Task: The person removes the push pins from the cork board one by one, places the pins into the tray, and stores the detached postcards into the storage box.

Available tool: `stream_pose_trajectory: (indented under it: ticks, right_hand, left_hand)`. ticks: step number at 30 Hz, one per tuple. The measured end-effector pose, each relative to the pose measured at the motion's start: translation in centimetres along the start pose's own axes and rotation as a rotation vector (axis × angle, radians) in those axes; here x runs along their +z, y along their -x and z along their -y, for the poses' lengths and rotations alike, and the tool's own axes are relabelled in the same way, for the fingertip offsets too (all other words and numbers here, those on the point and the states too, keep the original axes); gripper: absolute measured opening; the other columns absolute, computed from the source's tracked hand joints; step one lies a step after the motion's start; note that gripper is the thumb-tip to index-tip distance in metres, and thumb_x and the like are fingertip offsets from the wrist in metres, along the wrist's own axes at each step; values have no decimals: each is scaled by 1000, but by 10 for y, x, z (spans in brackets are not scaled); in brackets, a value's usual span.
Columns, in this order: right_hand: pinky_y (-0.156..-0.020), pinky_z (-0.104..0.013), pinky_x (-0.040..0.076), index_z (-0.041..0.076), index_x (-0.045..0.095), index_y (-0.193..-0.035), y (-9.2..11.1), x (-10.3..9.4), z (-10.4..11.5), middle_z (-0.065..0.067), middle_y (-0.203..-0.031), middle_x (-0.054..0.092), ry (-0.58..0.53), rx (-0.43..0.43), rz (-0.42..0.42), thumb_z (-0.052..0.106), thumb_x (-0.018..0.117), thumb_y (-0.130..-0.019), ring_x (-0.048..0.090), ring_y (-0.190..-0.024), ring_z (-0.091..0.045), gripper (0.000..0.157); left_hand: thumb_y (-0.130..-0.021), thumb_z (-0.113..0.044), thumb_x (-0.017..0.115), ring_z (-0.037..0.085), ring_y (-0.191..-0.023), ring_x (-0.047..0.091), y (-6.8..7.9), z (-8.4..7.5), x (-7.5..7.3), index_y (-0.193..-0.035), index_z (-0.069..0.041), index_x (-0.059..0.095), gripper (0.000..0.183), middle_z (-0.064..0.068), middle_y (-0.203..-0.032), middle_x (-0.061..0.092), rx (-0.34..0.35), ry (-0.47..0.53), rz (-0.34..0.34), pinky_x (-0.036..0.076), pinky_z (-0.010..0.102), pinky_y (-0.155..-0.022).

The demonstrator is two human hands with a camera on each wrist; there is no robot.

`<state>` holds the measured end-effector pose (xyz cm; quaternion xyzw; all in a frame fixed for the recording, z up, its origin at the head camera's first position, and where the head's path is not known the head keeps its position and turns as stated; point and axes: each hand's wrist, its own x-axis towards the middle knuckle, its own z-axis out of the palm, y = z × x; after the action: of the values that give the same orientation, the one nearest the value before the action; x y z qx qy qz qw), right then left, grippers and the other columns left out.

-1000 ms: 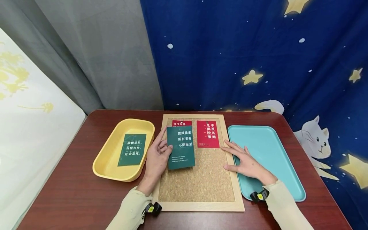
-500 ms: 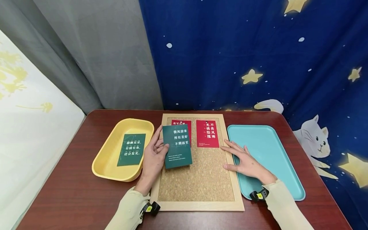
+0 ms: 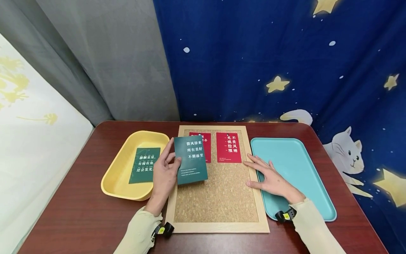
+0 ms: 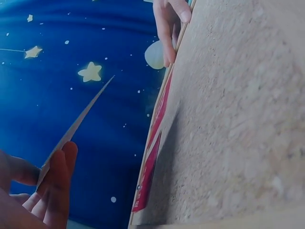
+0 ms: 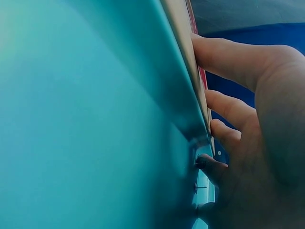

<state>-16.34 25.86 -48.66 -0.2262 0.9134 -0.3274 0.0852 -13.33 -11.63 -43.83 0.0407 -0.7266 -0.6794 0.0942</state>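
Observation:
My left hand pinches a dark green card with white Chinese lettering between thumb and fingers. The left wrist view shows that card edge-on, tilted and raised clear of the corkboard. Two red cards are fixed along the board's top: the right red card shows whole, with a dark pin at its top, while the left red card is partly covered by the green one. My right hand rests with spread fingers on the board's right wooden frame and holds nothing.
Left of the board stands a yellow bin with another green card inside. A shallow teal tray lies to the right, under my right hand and wrist. Curtains hang behind the table's back edge.
My left hand has moved left with the green card, which now tilts more and uncovers more of the left red card. The right hand stays in place.

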Motion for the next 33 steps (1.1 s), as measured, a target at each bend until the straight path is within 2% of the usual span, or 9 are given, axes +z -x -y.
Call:
stream_pose_trajectory:
  ticks: [6,11,13,17,20,24,28,33]
  right_hand:
    - [-121,-80,-3,22,52,-154,0,0,0,-6,-174,28,0,4,8,44,81,-89,19,-160,-46,74]
    - [-121,-80,-3,22,53,-154,0,0,1,-6,-174,28,2,3,3,44,81,-89,19,-160,-46,74]
    - [-121,-80,-3,22,53,-154,0,0,1,-6,-174,28,-1,3,3,43,81,-89,19,-160,-46,74]
    - [-121,-79,-3,22,52,-154,0,0,1,-6,-174,28,-4,4,7,43,81,-89,19,-160,-46,74]
    - [-121,-80,-3,22,52,-154,1,0,0,-6,-174,28,1,1,5,44,81,-89,20,-160,-46,74]
    - [-121,-80,-3,23,53,-154,0,0,0,-6,-173,29,6,-1,1,44,81,-89,20,-160,-46,74]
    - [-121,-79,-3,23,52,-154,0,0,0,-6,-174,28,6,1,4,44,81,-89,19,-160,-45,74]
    - [-121,-79,-3,24,52,-154,-1,0,0,-5,-174,28,6,7,5,45,81,-89,19,-160,-45,75]
  left_hand:
    - [-103,-7,62,3,-72,72,1,-1,-5,-157,-34,45,63,19,-123,74,8,-9,-34,56,14,-70]
    - [-103,-5,61,2,-71,70,-1,1,-6,-157,-24,47,59,22,-121,75,44,1,-66,52,13,-68]
    - [-103,-6,62,1,-66,66,-1,1,-7,-156,-25,50,57,21,-118,75,50,-1,-81,47,14,-61]
    - [-104,-10,62,1,-52,45,-1,1,-10,-152,-30,54,53,16,-109,75,61,-28,-111,35,18,-51]
    - [-105,-12,62,2,-52,43,-2,0,-13,-150,-33,55,51,16,-109,76,72,-42,-128,36,18,-53]
    - [-106,-16,60,2,-71,60,-3,1,-16,-149,-35,56,47,17,-115,76,70,-61,-149,44,15,-63]
    - [-107,-20,59,3,-82,60,-3,2,-20,-149,-33,57,44,16,-112,76,69,-84,-176,44,13,-68]
    - [-107,-20,59,1,-65,48,-5,3,-25,-146,-33,60,41,-1,-97,75,107,-86,-215,38,16,-58]
